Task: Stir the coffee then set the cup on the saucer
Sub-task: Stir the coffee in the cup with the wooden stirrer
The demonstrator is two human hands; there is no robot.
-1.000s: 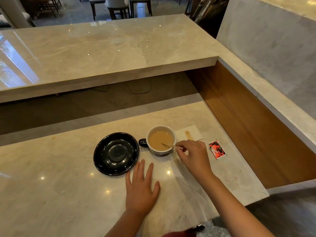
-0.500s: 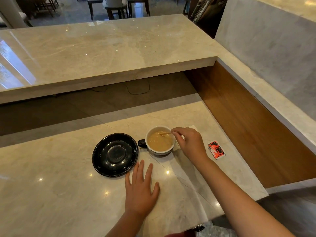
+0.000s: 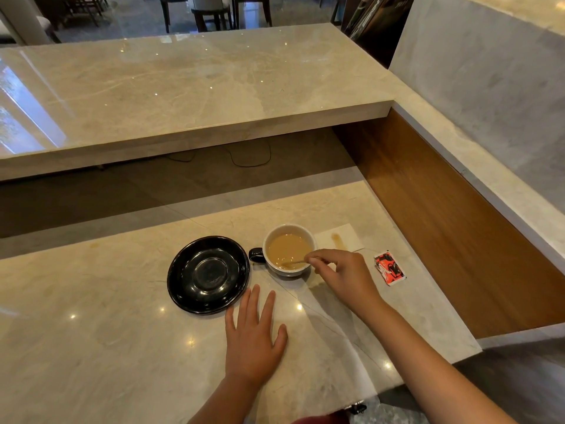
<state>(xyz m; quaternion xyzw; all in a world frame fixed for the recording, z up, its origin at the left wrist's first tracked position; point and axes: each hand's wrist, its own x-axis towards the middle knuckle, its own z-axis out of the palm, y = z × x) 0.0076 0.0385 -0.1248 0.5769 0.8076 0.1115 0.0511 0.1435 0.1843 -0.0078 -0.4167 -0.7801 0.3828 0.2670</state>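
Observation:
A white cup (image 3: 289, 270) with a dark handle on its left stands on the marble counter, filled with light brown coffee (image 3: 286, 249). A thin wooden stirrer (image 3: 295, 263) dips into the coffee at the near side. My right hand (image 3: 345, 276) pinches the stirrer's end just right of the cup's rim. An empty black saucer (image 3: 208, 273) lies left of the cup, apart from it. My left hand (image 3: 253, 335) rests flat on the counter in front of the saucer and cup, fingers spread, holding nothing.
A white napkin (image 3: 336, 238) with a brown stain lies behind the cup to the right. A red and black packet (image 3: 389, 267) lies farther right. A wooden side panel (image 3: 452, 240) bounds the counter on the right; a raised marble ledge (image 3: 189, 93) runs behind.
My right hand has swung the stirrer round the cup, from the far rim half a second ago back to the near right side. My left hand, the cup and the saucer stayed put.

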